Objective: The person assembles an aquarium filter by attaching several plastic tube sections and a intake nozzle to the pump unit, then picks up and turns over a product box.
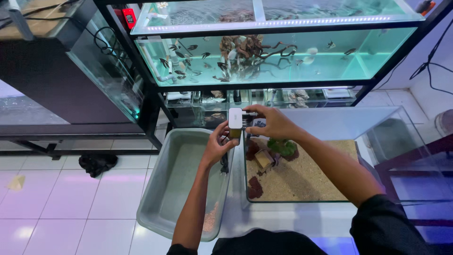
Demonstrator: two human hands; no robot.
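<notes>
Here, going from nine o'clock, the grey tub (163,198) sits on the floor; our left hand (218,144) grips the small white filter box (235,119) from below, steadying it over the glass tank's (302,200) rim. Its long axis stands upright, top toward twelve. At three o'clock our right hand (273,123) pinches its upper side

My fingers (222,134) cover the lower part of the small white device (235,118), so I cannot tell its shape there. The fish (181,54) in the upper aquarium (377,47) are too small to identify. The bottom edge cuts off my sleeve (391,226).
</notes>
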